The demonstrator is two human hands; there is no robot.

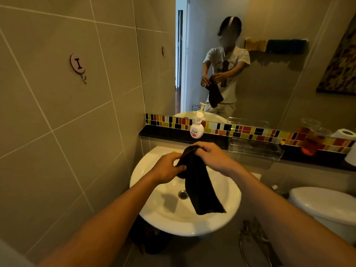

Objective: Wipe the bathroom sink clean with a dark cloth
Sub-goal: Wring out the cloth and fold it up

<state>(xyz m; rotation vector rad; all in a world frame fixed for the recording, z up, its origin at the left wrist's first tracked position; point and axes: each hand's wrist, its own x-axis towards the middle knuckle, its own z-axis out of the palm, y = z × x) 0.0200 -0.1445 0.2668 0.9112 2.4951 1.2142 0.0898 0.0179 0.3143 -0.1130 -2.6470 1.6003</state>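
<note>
A round white sink [154, 214] with a metal drain [182, 194] fills the middle of the view. Above the bowl I hold a dark cloth [200, 187] that hangs down in a long strip toward the sink's front right rim. My left hand [167, 167] grips the cloth's upper left part. My right hand [210, 156] pinches its top edge, a little higher and further back. The cloth's lower end hangs above the bowl; whether it touches the basin I cannot tell. The tap is hidden behind my hands.
A white soap pump bottle [196, 128] stands on the dark ledge [163, 132] behind the sink. A clear plastic tray [254, 150], an orange cup [310, 143] and a toilet roll [343, 134] sit to the right. The toilet [323, 205] is at the right, and a tiled wall with a hook [78, 66] at the left.
</note>
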